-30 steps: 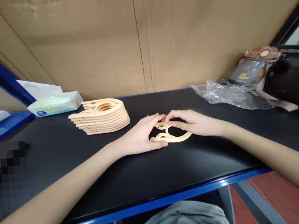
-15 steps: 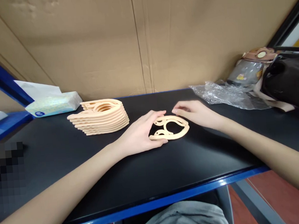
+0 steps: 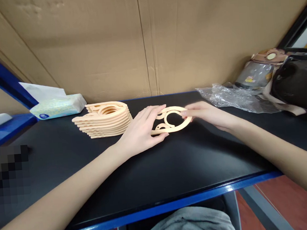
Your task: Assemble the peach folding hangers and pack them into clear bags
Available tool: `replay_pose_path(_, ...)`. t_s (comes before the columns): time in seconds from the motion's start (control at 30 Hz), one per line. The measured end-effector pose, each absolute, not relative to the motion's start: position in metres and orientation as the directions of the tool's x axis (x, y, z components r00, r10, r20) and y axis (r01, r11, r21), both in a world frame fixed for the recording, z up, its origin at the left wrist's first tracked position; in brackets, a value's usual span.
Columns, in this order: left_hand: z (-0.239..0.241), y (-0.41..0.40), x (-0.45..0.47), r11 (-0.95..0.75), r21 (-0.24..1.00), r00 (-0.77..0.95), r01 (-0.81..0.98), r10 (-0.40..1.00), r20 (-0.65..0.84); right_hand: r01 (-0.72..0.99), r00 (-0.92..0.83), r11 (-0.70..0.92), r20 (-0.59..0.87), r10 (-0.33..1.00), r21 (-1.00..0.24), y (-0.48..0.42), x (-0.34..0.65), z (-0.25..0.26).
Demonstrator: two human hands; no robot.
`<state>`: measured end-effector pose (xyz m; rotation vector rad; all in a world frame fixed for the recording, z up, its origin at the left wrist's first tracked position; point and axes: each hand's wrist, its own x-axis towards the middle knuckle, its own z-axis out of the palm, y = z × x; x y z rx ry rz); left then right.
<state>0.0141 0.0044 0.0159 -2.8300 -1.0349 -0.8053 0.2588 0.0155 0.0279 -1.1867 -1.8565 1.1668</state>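
A cream-coloured folding clothes hanger (image 3: 181, 127), folded up, is between my two hands over the black tabletop. My left hand (image 3: 140, 132) wraps the hanger's left end, thumb along the near edge and fingers over the far edge. At the rounded right end, my right hand (image 3: 206, 114) pinches the rim between thumb and fingers. Left of these hands stands a neat stack of matching folded hangers (image 3: 106, 124), its right edge partly behind my left hand.
A tissue pack (image 3: 59, 106) lies at the back left, one sheet sticking up. Crumpled clear plastic (image 3: 229, 96), a drinking bottle (image 3: 255, 73) and a dark bag (image 3: 297, 82) occupy the back right. A cardboard wall (image 3: 97, 45) closes off the rear; a blue edge (image 3: 176, 205) runs along the front.
My right hand has closed on the hanger's right end, where before it hovered apart. The hanger has risen slightly in view, with my left hand still around it.
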Motion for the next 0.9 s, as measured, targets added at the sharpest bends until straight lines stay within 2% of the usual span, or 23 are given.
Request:
replay_pose_path(0.23, 0.0139, 0.0046, 0.0131, -0.780, 0.193, 0.650, 0.595, 0.609, 0.455, 0.340, -0.402, 0.191, 0.041, 0.915, -0.921, 0.0174, 0.2590, 0.0244)
replay_pose_path(0.53, 0.0161, 0.0023, 0.0156, -0.798, 0.030, 0.705, 0.602, 0.548, 0.450, 0.350, -0.400, 0.234, 0.081, 0.913, -0.907, 0.0152, 0.2563, 0.0247)
replay_pose_path(0.9, 0.0147, -0.0008, 0.0170, -0.787, 0.140, 0.670, 0.601, 0.592, 0.448, 0.376, -0.413, 0.231, 0.061, 0.909, -0.897, 0.0140, 0.2559, 0.0252)
